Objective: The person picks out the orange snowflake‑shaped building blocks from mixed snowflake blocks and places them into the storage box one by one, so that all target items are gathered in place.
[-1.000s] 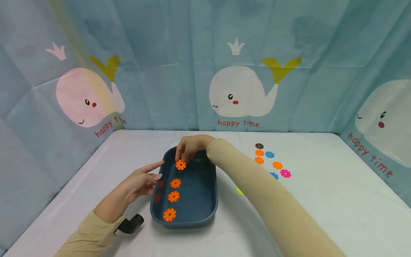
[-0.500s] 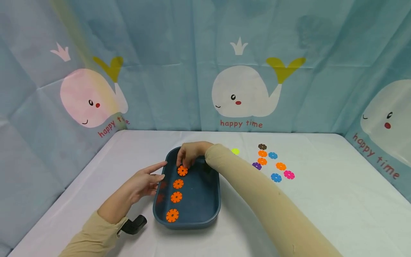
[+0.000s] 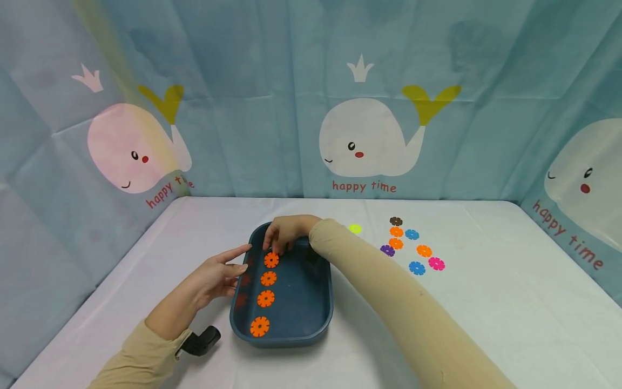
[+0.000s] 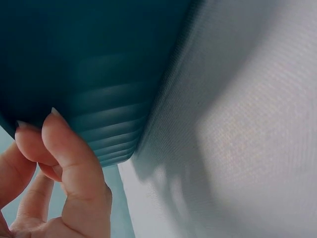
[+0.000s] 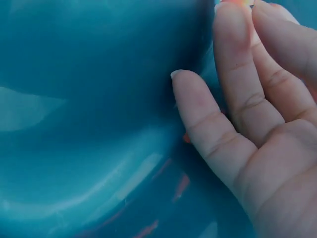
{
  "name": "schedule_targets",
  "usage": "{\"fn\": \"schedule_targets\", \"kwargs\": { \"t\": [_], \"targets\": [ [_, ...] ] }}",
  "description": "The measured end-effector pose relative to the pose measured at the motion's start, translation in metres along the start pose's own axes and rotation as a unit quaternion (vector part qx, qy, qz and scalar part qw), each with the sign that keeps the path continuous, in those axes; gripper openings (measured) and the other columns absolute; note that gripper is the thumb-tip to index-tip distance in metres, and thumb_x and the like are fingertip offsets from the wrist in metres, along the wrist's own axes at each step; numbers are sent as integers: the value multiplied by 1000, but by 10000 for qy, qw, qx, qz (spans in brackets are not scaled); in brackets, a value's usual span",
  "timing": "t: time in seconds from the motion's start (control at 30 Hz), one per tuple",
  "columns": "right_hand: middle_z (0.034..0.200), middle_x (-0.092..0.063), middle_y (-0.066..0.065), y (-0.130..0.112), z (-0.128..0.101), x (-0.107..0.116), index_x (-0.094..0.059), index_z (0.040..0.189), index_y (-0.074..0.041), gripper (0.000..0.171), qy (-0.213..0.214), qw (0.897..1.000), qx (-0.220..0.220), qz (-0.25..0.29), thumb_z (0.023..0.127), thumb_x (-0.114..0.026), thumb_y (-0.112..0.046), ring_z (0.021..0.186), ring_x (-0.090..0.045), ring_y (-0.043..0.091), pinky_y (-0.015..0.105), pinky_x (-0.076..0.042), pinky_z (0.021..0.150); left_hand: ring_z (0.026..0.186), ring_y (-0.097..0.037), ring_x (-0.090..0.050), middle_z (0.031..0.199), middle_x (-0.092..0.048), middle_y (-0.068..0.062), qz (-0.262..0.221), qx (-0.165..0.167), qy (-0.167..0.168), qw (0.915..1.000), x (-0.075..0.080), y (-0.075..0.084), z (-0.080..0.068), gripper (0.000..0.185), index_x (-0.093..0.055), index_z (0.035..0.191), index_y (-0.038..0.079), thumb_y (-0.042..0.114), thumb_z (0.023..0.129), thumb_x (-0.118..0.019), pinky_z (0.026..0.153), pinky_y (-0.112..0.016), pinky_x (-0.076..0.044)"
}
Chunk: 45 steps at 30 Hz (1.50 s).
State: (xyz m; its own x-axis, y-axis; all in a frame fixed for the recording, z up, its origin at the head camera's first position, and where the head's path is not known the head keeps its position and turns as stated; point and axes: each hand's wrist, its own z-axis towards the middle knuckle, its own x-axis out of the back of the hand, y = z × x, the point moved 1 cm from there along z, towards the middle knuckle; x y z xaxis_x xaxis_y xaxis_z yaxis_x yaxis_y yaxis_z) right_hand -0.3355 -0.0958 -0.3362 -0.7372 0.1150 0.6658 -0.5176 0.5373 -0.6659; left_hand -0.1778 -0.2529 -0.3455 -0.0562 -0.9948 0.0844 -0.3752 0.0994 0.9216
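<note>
Inside a dark blue rectangular tray, orange notched plastic discs lie in a column along the left side. My right hand reaches over the far end, pinching the farthest orange disc at its far edge, low against the tray floor. In the right wrist view, a bit of that disc shows between thumb and fingers at the top edge. My left hand rests at the tray's left wall, index fingertip at the rim, fingers loosely extended. The left wrist view shows its fingertips against the outer wall.
Right of the tray, loose discs lie on the white cloth: brown, yellow, purple, pink, and several blue and orange ones. A black wrist camera sits under the left sleeve. A whale-print curtain stands behind.
My right hand has brought the farthest orange disc slightly nearer, down toward the column. The right forearm has shifted, uncovering the yellow and purple discs. My left hand stays at the rim.
</note>
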Motion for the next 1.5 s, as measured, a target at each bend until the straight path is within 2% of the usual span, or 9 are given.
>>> {"fn": "schedule_targets", "kwargs": {
  "t": [0.43, 0.8, 1.0, 1.1, 1.2, 1.33, 1.5],
  "targets": [
    [89, -68, 5, -4, -20, 18, -67, 120, -3, 31, 183, 9982, -5, 564, 90, -63, 4, 84, -66, 20, 32, -53, 76, 63, -12, -53, 88, -59, -5, -14, -21, -98, 9999, 1, 0, -1, 60, -26, 155, 11, 9, 101, -51, 62, -27, -51],
    [102, -68, 6, -14, -63, 42, -65, 125, -4, 33, 548, 9975, 170, 418, 92, -64, -1, 90, -65, 19, 31, -52, 81, 65, -14, -54, 90, -61, -6, 38, -37, -46, 10000, 1, 2, -2, 61, -26, 154, 10, 9, 100, -53, 63, -28, -52],
    [105, -68, 14, -5, -95, 49, -63, 125, -1, 32, 740, 9958, 261, 462, 93, -64, -7, 92, -62, 27, 38, -50, 85, 66, -14, -55, 87, -63, -5, 27, -30, -71, 10000, 0, 1, -2, 62, -27, 154, 11, 10, 99, -55, 62, -27, -51],
    [105, -68, 18, 1, -111, 49, -63, 124, 1, 31, 967, 9936, 318, 487, 94, -63, -8, 91, -62, 30, 42, -50, 86, 66, -15, -55, 88, -63, -5, 45, -46, -55, 10000, -1, 0, -2, 63, -27, 155, 12, 10, 99, -55, 62, -28, -51],
    [104, -68, 19, 8, -127, 48, -65, 121, 0, 29, 1252, 9901, 312, 544, 94, -63, -9, 89, -61, 28, 40, -50, 84, 66, -15, -54, 88, -63, -5, 87, -50, -19, 9999, -1, 0, -2, 62, -27, 154, 12, 10, 99, -55, 61, -27, -51],
    [102, -69, 14, 20, -147, 42, -67, 117, -2, 25, 1676, 9833, 225, 667, 94, -64, -12, 90, -62, 27, 35, -50, 81, 66, -15, -53, 89, -62, -5, 134, -25, -14, 9999, -1, -1, -2, 62, -27, 155, 12, 10, 99, -54, 61, -27, -50],
    [105, -69, 9, 41, -171, 31, -67, 118, -2, 27, 2195, 9723, 107, 802, 95, -64, -16, 97, -62, 33, 40, -50, 86, 66, -15, -53, 88, -62, -5, 160, -16, -41, 9999, -1, -1, -1, 62, -26, 155, 13, 10, 100, -54, 61, -27, -51]
  ]
}}
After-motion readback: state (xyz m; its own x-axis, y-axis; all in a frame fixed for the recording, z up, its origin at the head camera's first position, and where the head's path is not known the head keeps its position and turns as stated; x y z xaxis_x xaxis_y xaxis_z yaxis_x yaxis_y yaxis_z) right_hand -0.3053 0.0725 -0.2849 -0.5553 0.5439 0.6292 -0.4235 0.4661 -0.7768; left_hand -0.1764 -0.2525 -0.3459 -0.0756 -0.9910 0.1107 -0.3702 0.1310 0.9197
